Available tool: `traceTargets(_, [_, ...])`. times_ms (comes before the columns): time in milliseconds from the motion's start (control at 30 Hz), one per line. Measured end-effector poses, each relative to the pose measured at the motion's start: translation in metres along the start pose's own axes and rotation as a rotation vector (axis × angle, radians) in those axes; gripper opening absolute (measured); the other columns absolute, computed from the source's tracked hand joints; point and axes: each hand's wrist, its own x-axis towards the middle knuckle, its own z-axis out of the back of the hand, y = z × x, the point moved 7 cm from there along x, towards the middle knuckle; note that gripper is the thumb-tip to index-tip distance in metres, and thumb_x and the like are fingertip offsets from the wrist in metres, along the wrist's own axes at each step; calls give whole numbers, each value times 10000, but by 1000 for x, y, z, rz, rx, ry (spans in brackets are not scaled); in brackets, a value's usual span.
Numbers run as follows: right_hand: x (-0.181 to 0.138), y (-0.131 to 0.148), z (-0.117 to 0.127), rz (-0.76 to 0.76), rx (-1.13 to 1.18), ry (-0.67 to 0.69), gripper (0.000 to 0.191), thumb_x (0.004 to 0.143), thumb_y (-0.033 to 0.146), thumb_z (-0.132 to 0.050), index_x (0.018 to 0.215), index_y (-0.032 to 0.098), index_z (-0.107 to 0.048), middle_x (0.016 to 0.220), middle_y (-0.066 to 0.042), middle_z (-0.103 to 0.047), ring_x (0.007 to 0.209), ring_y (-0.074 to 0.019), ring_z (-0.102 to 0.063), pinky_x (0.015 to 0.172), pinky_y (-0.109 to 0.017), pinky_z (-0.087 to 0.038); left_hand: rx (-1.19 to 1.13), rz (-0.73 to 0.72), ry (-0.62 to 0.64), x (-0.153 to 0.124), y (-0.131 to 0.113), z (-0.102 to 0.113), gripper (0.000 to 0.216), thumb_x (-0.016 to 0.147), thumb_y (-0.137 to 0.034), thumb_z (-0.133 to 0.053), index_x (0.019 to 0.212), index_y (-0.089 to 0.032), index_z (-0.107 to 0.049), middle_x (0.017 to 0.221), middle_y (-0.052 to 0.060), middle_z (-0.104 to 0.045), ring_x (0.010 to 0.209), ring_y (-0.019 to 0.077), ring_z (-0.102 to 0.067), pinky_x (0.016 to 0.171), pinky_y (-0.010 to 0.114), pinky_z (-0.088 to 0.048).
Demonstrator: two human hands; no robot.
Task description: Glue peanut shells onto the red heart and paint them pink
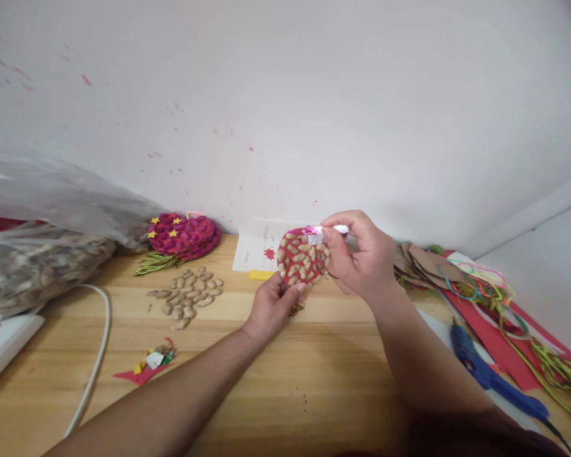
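My left hand (275,306) pinches the lower edge of a round red disc (295,259) covered with peanuts in their shells. In my right hand (361,254) is a white marker (335,229), held like a pen. Its tip reaches the disc's upper edge, where some peanuts look magenta. A green tassel (295,309) hangs below the disc, partly behind my left hand. Behind the disc lies a white printed sheet (247,251) with a yellow strip (261,275) at its front edge.
Loose peanuts (185,295) and finished magenta discs with yellow stars (185,235) lie to the left. A plastic bag of peanuts (38,266) and a white cable (105,317) are farther left. At right are a blue glue gun (492,377), cardboard pieces (421,266) and cords (552,365).
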Motion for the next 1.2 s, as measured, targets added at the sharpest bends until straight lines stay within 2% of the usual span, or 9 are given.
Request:
traceTargets(167, [0, -1, -3, 30, -11, 20, 84, 989, 227, -593, 973, 287, -649, 892, -2, -754, 786, -169, -700, 713, -319, -574, -1, -3, 2, 0, 1, 0, 400, 742, -455, -867, 1016, -199, -728, 847, 32, -756, 719, 161, -628, 664, 258, -497])
traceTargets(367, [-2, -1, -7, 73, -12, 46, 88, 989, 216, -582, 1002, 277, -645, 921, -10, -759, 834, -176, -709, 758, -326, -573, 26, -8, 2, -1, -2, 0, 351, 770, -434, -846, 1005, -204, -724, 780, 25, -737, 751, 179, -657, 648, 249, -502])
traceTargets(700, [-1, 0, -4, 60, -25, 43, 86, 987, 217, -585, 981, 275, -648, 905, -7, -758, 816, -179, -708, 763, -328, -568, 25, -6, 0, -1, -2, -1, 356, 760, -435, -859, 983, -190, -726, 755, 7, -715, 640, 134, -573, 633, 245, -476])
traceTargets(900, [1, 1, -2, 77, -37, 28, 77, 980, 198, -603, 973, 255, -654, 889, -4, -753, 797, -165, -701, 746, -304, -564, 34, -22, 18, 0, 1, 0, 391, 775, -446, -843, 1023, -171, -718, 822, 20, -731, 656, 124, -557, 658, 244, -467])
traceTargets(1200, [-2, 2, -5, 138, -48, 64, 73, 971, 186, -608, 1004, 237, -649, 912, -12, -756, 817, -169, -697, 758, -310, -559, 74, -11, 14, 1, 3, 0, 394, 780, -471, -829, 989, -163, -700, 704, -16, -642, 591, 105, -471, 598, 237, -417])
